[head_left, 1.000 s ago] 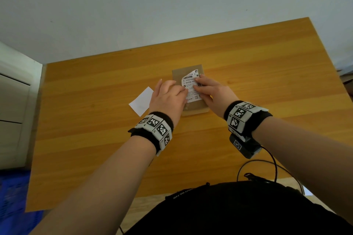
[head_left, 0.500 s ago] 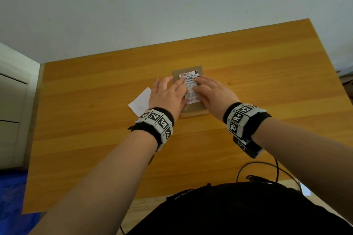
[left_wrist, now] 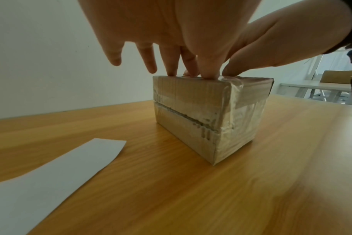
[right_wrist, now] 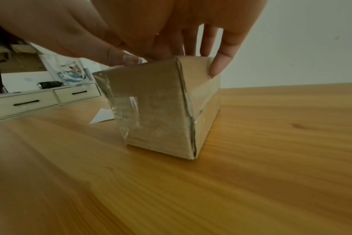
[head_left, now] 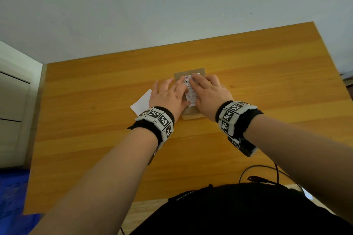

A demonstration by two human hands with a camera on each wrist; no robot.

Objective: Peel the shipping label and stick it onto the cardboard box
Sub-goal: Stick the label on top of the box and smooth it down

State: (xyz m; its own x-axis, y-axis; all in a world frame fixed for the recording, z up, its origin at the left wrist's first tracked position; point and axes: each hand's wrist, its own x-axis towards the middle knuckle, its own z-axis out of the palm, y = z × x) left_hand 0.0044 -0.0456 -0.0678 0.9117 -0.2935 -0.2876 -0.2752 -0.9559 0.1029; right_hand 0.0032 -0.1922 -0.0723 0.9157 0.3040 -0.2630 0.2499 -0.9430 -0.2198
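The shipping label (head_left: 191,89) lies flat on top of the cardboard box (left_wrist: 193,111), mid-worktop (head_left: 267,82). Left hand (head_left: 168,97) and right hand (head_left: 209,92) both press down on it, fingers (left_wrist: 172,63) straight and spread, gripping nothing. White backing paper (left_wrist: 40,179) lies just left of the box.

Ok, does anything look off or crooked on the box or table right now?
Nothing serious. The label sits roughly square on the box, with both the left hand and right hand flat on it. The box's tape is wrinkled, and a white backing sheet lies loose on the table.
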